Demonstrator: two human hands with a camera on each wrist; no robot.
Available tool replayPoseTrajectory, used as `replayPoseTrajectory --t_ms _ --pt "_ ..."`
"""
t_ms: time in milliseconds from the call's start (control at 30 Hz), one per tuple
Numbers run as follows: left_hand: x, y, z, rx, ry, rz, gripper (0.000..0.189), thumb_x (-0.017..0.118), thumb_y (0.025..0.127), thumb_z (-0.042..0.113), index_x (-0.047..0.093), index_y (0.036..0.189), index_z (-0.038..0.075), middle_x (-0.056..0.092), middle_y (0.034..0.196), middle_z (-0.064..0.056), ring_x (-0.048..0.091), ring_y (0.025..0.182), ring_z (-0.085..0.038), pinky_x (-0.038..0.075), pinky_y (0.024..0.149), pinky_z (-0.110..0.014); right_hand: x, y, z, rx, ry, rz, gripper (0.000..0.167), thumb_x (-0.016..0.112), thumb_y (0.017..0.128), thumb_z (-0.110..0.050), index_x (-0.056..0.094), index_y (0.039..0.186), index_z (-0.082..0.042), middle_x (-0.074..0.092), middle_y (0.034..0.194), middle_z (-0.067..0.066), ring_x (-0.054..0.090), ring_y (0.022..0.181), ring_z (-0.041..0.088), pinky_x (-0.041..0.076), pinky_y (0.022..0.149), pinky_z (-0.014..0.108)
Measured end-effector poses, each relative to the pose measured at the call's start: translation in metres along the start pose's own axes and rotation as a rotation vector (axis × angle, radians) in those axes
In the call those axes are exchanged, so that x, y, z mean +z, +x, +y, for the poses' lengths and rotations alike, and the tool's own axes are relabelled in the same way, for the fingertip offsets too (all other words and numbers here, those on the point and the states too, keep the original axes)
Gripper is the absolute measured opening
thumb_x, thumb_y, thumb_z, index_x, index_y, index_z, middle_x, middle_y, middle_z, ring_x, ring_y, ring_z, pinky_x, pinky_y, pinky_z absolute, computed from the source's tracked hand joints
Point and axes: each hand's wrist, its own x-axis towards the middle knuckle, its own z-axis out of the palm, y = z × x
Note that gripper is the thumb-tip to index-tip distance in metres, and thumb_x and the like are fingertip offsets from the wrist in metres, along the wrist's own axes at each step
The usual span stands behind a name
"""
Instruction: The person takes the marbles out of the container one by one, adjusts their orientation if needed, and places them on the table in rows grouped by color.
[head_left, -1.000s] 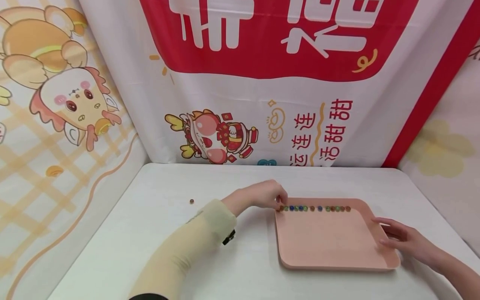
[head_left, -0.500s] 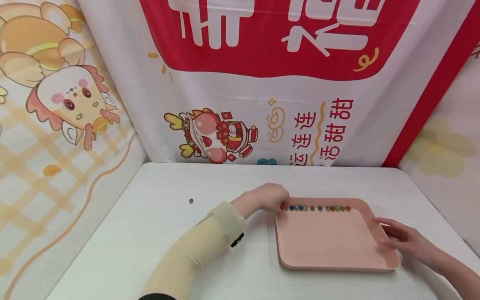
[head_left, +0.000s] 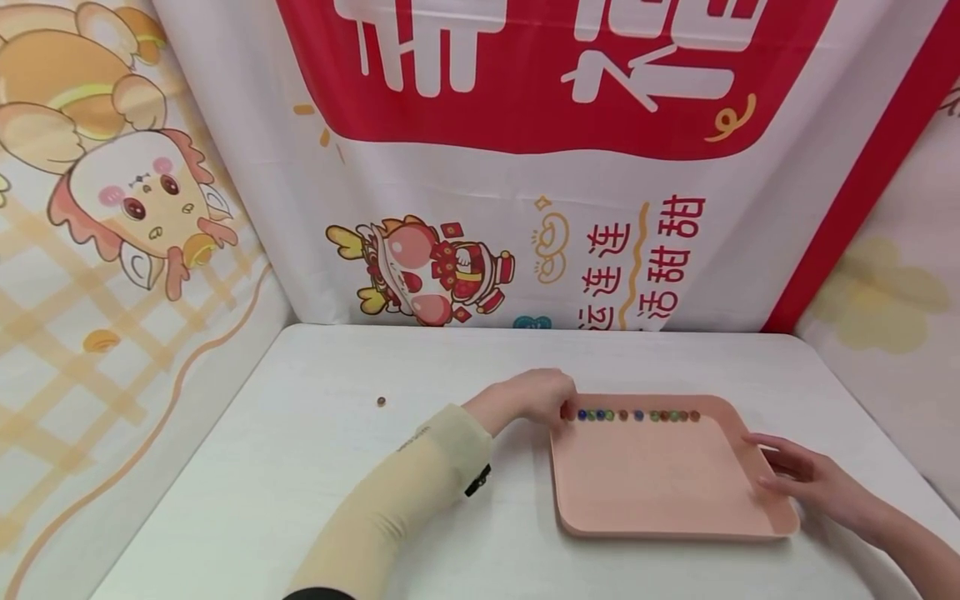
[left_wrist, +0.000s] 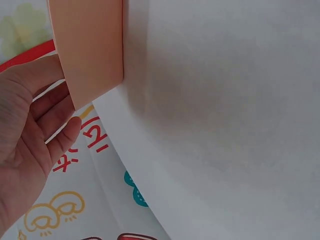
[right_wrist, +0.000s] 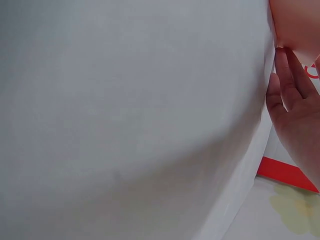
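Note:
A shallow pink tray (head_left: pixel 663 479) lies on the white table. Along its far side runs a row of several glass marbles (head_left: pixel 601 415), green, blue and brownish. My left hand (head_left: pixel 536 396) reaches over the far left corner, fingertips down at the left end of the row. The tray wall (left_wrist: pixel 90 45) hides those fingertips in the left wrist view, so whether they pinch a marble is unclear. My right hand (head_left: pixel 813 483) grips the tray's right rim, thumb over the edge. In the right wrist view its fingers (right_wrist: pixel 285 80) touch the outer wall.
One small brown marble (head_left: pixel 381 402) sits alone on the white table (head_left: pixel 300 500), left of my left forearm. A printed red and white cloth (head_left: pixel 450 200) hangs behind the table's far edge. Patterned cloths flank both sides.
My left hand has shifted slightly right and toward me, so its fingers cover the leftmost marbles that showed a second ago. My right hand and the tray stay in place.

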Motion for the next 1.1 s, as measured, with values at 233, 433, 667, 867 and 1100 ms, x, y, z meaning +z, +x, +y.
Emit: replayPoseTrajectory --t_ms 233,433,667,867,1100 --pt "0.0009 0.0001 0.0069 -0.050 0.089 -0.010 0.008 0.075 0.086 0.017 0.067 0.087 0.017 0.060 0.080 0.007 0.053 0.076 -0.011 0.044 0.068 -0.022 0.0008 -0.0002 -0.0003 0.002 -0.010 0.011 0.050 0.062 0.093 -0.002 0.046 0.140 0.000 0.055 0.126 -0.024 0.050 0.110 -0.012 0.043 0.082 0.010" --pt "0.0008 0.0007 0.0087 -0.050 0.096 -0.026 0.010 0.075 0.085 0.014 0.066 0.087 0.017 0.060 0.082 0.007 0.053 0.077 -0.011 0.044 0.068 -0.022 0.0015 -0.0005 -0.0005 -0.002 -0.012 0.018 0.050 0.062 0.093 -0.001 0.045 0.141 0.000 0.055 0.126 -0.024 0.050 0.110 -0.012 0.043 0.082 0.010" --pt "0.0041 0.0009 0.0074 -0.031 -0.010 -0.045 0.015 0.080 0.078 0.007 0.069 0.081 0.017 0.061 0.079 0.007 0.053 0.073 -0.010 0.045 0.067 -0.021 0.0007 -0.0011 -0.0011 0.023 -0.011 0.020 0.050 0.062 0.093 -0.003 0.045 0.141 -0.001 0.054 0.125 -0.025 0.049 0.110 -0.013 0.043 0.081 0.010" --pt "0.0074 0.0026 0.0069 -0.031 -0.029 -0.051 0.016 0.082 0.076 0.007 0.070 0.082 0.016 0.061 0.079 0.007 0.053 0.074 -0.010 0.045 0.067 -0.020 0.0006 -0.0010 -0.0018 0.029 -0.010 0.026 0.051 0.063 0.093 -0.003 0.045 0.141 0.000 0.054 0.125 -0.026 0.049 0.110 -0.013 0.043 0.081 0.010" --pt "0.0084 0.0025 0.0062 -0.021 -0.076 -0.069 0.016 0.083 0.075 0.005 0.070 0.078 0.014 0.062 0.076 0.005 0.054 0.071 -0.010 0.045 0.065 -0.020 -0.0010 0.0002 -0.0051 0.084 -0.013 0.014 0.052 0.063 0.094 -0.008 0.044 0.142 0.000 0.053 0.123 -0.029 0.049 0.108 -0.014 0.044 0.081 0.012"
